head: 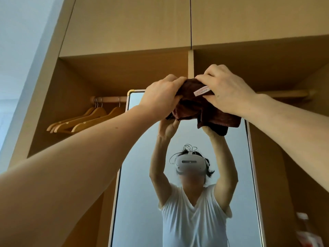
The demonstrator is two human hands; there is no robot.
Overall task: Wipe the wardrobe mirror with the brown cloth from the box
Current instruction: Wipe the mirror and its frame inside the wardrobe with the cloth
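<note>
Both my arms reach up in front of the tall wardrobe mirror (142,184). The brown cloth (210,111), bunched with a white label on it, is held near the mirror's top edge. My left hand (162,95) grips its left end with curled fingers. My right hand (229,91) grips the right part, fingers curled over the top. A corner of the cloth hangs down below my right hand. The mirror reflects a person in a white shirt with raised arms. Whether the cloth touches the glass I cannot tell.
The mirror stands in an open wooden wardrobe (124,32). Wooden hangers (89,120) hang on a rail (108,99) at the left. A blurred bottle (302,223) and a red-and-white pack stand at the lower right inside the wardrobe.
</note>
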